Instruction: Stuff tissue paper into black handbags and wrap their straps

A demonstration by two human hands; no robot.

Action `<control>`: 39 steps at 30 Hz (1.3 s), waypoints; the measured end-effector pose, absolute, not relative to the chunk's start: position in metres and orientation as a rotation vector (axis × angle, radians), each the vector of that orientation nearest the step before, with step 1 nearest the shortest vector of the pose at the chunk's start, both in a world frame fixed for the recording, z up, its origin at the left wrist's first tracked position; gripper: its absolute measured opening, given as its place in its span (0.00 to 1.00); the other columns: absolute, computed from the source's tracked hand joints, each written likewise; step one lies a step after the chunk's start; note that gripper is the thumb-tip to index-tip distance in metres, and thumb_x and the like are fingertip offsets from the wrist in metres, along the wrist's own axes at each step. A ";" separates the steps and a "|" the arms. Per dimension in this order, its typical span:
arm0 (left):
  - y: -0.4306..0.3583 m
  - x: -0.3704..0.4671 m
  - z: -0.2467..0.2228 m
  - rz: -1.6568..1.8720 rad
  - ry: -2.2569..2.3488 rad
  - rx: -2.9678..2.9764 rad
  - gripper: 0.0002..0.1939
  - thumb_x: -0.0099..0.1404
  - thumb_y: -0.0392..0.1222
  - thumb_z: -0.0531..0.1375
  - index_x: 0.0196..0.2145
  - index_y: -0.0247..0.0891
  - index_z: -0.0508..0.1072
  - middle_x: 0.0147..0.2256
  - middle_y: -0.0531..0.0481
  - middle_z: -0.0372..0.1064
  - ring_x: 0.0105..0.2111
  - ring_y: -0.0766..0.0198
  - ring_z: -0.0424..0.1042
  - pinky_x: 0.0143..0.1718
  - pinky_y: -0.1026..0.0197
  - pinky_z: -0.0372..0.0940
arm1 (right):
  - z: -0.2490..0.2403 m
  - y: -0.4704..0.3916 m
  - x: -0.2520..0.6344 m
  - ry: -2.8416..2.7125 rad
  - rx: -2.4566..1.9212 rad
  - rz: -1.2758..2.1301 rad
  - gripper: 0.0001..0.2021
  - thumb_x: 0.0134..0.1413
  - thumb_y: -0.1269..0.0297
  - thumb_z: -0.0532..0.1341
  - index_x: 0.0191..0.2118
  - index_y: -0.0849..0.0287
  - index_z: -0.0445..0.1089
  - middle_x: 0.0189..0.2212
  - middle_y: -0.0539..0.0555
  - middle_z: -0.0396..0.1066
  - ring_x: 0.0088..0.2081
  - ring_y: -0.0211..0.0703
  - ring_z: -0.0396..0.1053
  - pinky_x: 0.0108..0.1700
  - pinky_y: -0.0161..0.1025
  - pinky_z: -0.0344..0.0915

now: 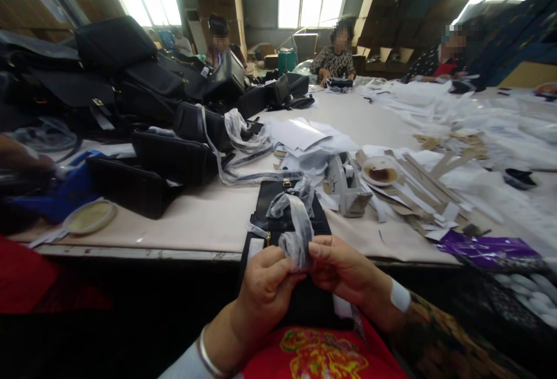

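Observation:
Between my hands is a bag strap wrapped in clear plastic film, bunched into a small bundle. My left hand pinches the bundle's lower left side. On its right side, the thumb and fingers of my right hand close on the same wrapped strap. Beneath the strap a black bag lies at the table's front edge, reaching toward my lap, with a metal clasp at its far side. My hands cover part of the bag.
Black bags pile up on the left, near a blue basket and a round dish. A grey tape dispenser, a bowl of brown stuff and paper strips lie right. Co-workers sit across the table; another person's hand shows at left.

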State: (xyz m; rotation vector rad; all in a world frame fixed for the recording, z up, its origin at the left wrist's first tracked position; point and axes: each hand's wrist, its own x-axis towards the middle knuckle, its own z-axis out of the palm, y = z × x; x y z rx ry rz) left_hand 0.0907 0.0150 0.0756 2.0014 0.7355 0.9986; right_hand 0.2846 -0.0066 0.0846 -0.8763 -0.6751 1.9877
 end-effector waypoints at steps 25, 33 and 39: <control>0.000 0.095 0.071 0.830 1.112 1.642 0.10 0.64 0.41 0.63 0.26 0.36 0.78 0.27 0.49 0.70 0.29 0.63 0.67 0.33 0.62 0.60 | 0.085 0.002 0.278 -0.780 -1.165 1.984 0.29 0.43 0.37 0.70 0.26 0.57 0.58 0.18 0.39 0.47 0.18 0.26 0.35 0.20 0.32 0.32; 0.006 0.081 0.072 0.644 0.970 1.122 0.19 0.61 0.55 0.67 0.30 0.33 0.76 0.21 0.55 0.60 0.22 0.71 0.56 0.23 0.67 0.52 | 0.081 0.004 0.261 -1.195 -1.321 1.626 0.18 0.50 0.50 0.67 0.27 0.62 0.69 0.20 0.47 0.60 0.23 0.32 0.53 0.25 0.34 0.47; 0.033 0.093 0.074 0.665 0.890 0.449 0.28 0.42 0.54 0.77 0.27 0.35 0.67 0.20 0.64 0.49 0.18 0.79 0.40 0.18 0.71 0.37 | 0.059 0.000 0.266 -1.991 -1.358 0.749 0.12 0.60 0.64 0.58 0.26 0.61 0.65 0.27 0.52 0.65 0.30 0.39 0.60 0.33 0.39 0.53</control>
